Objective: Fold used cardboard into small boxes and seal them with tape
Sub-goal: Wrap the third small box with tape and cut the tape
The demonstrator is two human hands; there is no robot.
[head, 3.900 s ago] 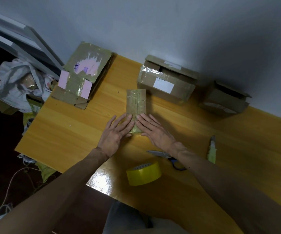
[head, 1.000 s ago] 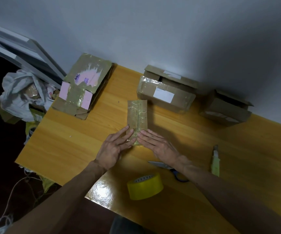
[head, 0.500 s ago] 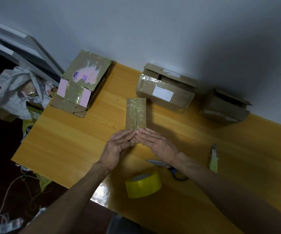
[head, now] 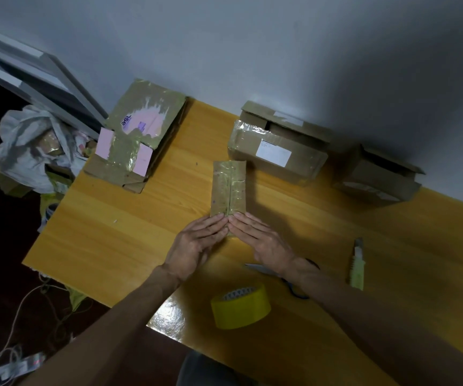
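The flattened cardboard packet (head: 229, 188) lies on the table (head: 119, 232), long and narrow, pointing away from the person. Glossy tape wraps it, and a seam runs down its middle. Its near end is covered, perhaps folded under. The yellow tape roll (head: 240, 306) sits closer to the table's front edge, hole up, well apart from the packet.

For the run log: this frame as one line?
left hand: straight fingers pressing near end of taped cardboard piece | right hand: same | yellow tape roll, scissors, utility knife: idle on table
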